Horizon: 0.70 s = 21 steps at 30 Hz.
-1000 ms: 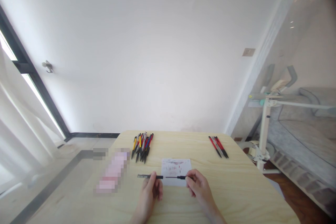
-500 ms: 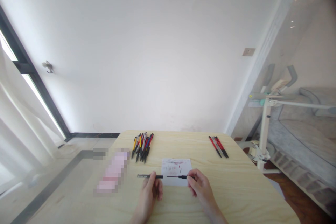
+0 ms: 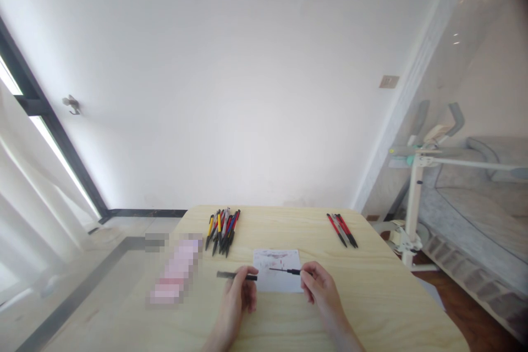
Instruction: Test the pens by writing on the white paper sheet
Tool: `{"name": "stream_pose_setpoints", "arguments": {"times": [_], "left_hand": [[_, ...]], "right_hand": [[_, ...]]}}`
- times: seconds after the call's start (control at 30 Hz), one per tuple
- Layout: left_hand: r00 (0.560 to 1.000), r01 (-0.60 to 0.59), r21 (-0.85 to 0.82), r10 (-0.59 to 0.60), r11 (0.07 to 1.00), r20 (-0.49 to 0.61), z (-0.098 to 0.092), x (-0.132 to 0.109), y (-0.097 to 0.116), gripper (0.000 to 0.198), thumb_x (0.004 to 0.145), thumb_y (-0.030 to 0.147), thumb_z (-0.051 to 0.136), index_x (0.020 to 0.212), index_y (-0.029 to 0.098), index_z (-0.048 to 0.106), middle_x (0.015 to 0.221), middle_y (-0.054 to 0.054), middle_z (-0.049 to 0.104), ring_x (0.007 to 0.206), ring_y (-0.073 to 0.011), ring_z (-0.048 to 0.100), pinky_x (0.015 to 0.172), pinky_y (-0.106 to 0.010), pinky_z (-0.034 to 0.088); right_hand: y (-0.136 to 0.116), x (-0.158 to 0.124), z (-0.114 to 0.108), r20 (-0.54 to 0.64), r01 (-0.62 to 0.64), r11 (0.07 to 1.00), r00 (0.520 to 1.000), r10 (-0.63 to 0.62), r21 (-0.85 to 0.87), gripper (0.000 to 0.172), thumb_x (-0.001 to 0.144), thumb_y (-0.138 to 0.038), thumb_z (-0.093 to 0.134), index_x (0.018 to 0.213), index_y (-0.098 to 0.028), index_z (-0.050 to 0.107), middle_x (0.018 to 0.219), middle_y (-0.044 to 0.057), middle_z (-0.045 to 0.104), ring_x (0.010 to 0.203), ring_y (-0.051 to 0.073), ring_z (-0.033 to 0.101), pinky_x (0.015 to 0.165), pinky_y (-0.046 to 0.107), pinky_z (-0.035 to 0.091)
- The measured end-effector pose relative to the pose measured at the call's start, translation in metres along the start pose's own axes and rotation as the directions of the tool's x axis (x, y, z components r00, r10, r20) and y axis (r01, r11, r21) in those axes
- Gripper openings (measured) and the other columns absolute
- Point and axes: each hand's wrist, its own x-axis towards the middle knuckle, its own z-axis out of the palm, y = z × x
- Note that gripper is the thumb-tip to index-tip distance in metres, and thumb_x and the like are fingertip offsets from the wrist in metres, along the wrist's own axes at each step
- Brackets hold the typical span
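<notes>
My left hand point(image 3: 238, 294) is closed on a dark pen barrel point(image 3: 225, 275), which lies nearly level, one end pointing left past the fingers. Between the fingertips of my right hand point(image 3: 322, 287) is the black end piece of a pen with a thin refill point(image 3: 278, 270) sticking out to the left. A gap separates the refill's end from the barrel. Below and behind them a white sheet of paper point(image 3: 277, 284) with dark and reddish marks lies on the table.
On the wooden table point(image 3: 284, 225), a pile of several pens point(image 3: 225, 231) in yellow, red, grey and black lies back left. A smaller group of pens point(image 3: 342, 230) is back right. A blurred pink object point(image 3: 175, 272) shows at the left. Beyond the right edge stands white exercise equipment point(image 3: 412, 203).
My right hand has moved slightly right and up, taking the refill farther from the barrel. The left fingers have shifted along the barrel toward its right end.
</notes>
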Motion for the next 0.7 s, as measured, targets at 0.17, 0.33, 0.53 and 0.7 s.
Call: {"name": "stream_pose_setpoints", "arguments": {"times": [0.17,0.33,0.53,0.7], "left_hand": [[0.996,-0.041,0.131,0.051,0.991,-0.078,0.003,0.001,0.011,0.034,0.074,0.052,0.049,0.078,0.018,0.052,0.039,0.008,0.046,0.030,-0.0067,0.041,0.032,-0.016,0.023],[0.992,-0.111,0.242,0.123,0.964,-0.035,-0.002,0.010,0.015,0.031,0.074,0.050,0.049,0.074,0.019,0.046,0.041,0.008,0.049,0.030,-0.0069,0.043,0.031,-0.016,0.026],[0.988,-0.148,0.438,0.149,0.886,0.033,-0.001,0.023,0.022,0.030,0.076,0.048,0.046,0.070,0.019,0.045,0.041,0.008,0.050,0.027,-0.0058,0.042,0.028,-0.014,0.023],[0.989,-0.143,0.480,0.142,0.866,0.039,0.000,0.032,0.022,0.030,0.072,0.047,0.050,0.065,0.018,0.045,0.040,0.007,0.050,0.027,-0.0062,0.044,0.028,-0.014,0.024]], "right_hand": [[-0.002,0.001,-0.003,-0.024,-0.011,1.000,1.000,0.011,0.008,0.027,0.071,-0.041,0.063,0.072,-0.016,0.052,0.052,-0.005,0.049,0.035,0.004,0.036,0.032,0.015,0.024],[-0.001,0.002,-0.006,-0.032,-0.006,1.000,0.999,0.007,0.027,0.028,0.070,-0.043,0.063,0.072,-0.016,0.052,0.051,-0.005,0.049,0.035,0.004,0.036,0.033,0.016,0.024],[0.000,0.004,-0.008,-0.040,0.003,0.998,0.999,-0.001,0.056,0.030,0.070,-0.044,0.064,0.071,-0.016,0.052,0.050,-0.006,0.049,0.034,0.004,0.036,0.033,0.015,0.023],[0.005,0.008,-0.013,-0.089,0.010,0.998,0.996,-0.005,0.061,0.031,0.068,-0.045,0.065,0.072,-0.016,0.052,0.048,-0.006,0.048,0.034,0.005,0.036,0.032,0.016,0.023]]}}
